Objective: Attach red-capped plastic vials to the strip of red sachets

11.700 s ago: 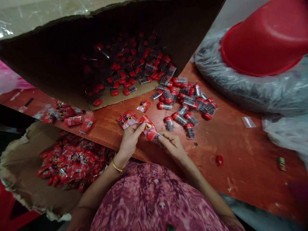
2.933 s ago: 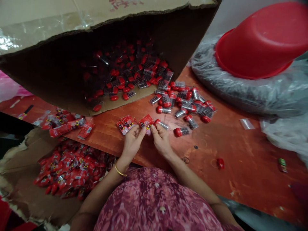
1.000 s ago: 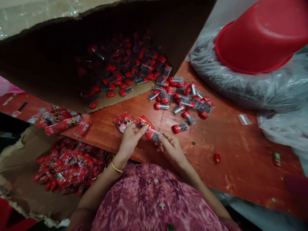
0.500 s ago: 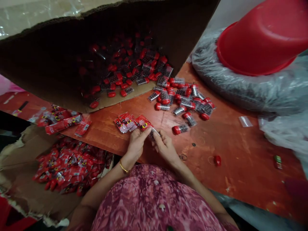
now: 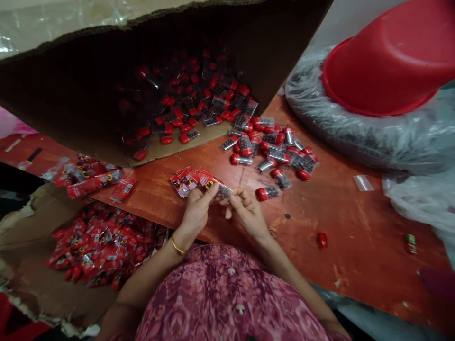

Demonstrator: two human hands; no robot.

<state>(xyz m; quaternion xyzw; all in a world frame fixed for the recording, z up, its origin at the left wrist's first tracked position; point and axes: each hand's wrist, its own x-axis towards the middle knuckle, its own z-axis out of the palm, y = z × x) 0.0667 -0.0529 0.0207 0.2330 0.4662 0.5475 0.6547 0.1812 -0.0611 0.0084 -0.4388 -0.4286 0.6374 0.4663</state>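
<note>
My left hand (image 5: 196, 211) and my right hand (image 5: 247, 213) meet over the near edge of the red-brown table (image 5: 355, 222). Both pinch one small packet (image 5: 217, 187), red-printed at its left end and clear at the right, with a dark-filled vial inside. A small stack of red printed sleeves (image 5: 185, 179) lies just left of the packet. Loose red-capped clear vials (image 5: 273, 149) are scattered beyond my right hand; one vial (image 5: 267, 192) lies closest to it.
A big tipped cardboard box (image 5: 88, 109) spills more vials onto the table. Lower left, an open carton (image 5: 39, 265) holds several finished red packets (image 5: 103, 246). A red plastic basin (image 5: 391, 61) rests on a plastic-wrapped bundle (image 5: 355, 132). A loose red cap (image 5: 322, 239) lies right.
Over the last second my hands drew together on the packet, and the vial now sits further inside the sleeve. The rest of the table looks the same.
</note>
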